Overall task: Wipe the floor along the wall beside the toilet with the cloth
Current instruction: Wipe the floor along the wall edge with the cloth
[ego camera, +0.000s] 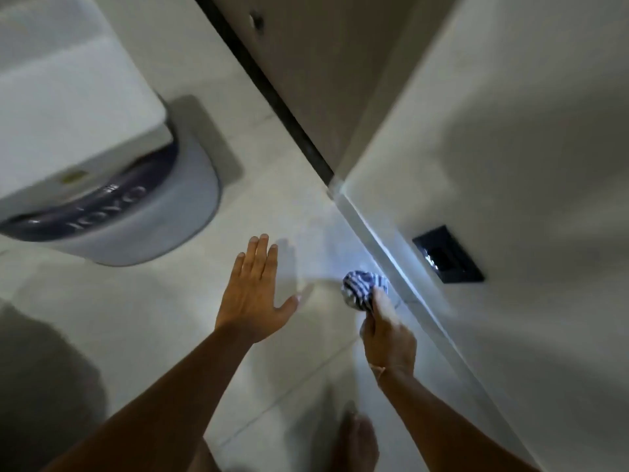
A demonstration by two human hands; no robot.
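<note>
A bunched blue-and-white striped cloth (360, 289) rests on the pale tiled floor (292, 206) right beside the base of the white wall (510, 148). My right hand (388, 332) is shut on the cloth from the near side, close to the wall's skirting. My left hand (253, 291) hovers flat over the floor to the left of the cloth, fingers spread and holding nothing. The white toilet (102, 185), with a dark band and lettering on its front, fills the upper left.
A black rectangular plate (447, 255) is set low in the wall just beyond the cloth. A dark door threshold (272, 97) runs diagonally from the top towards the wall corner. My bare foot (357, 441) stands on the floor at the bottom.
</note>
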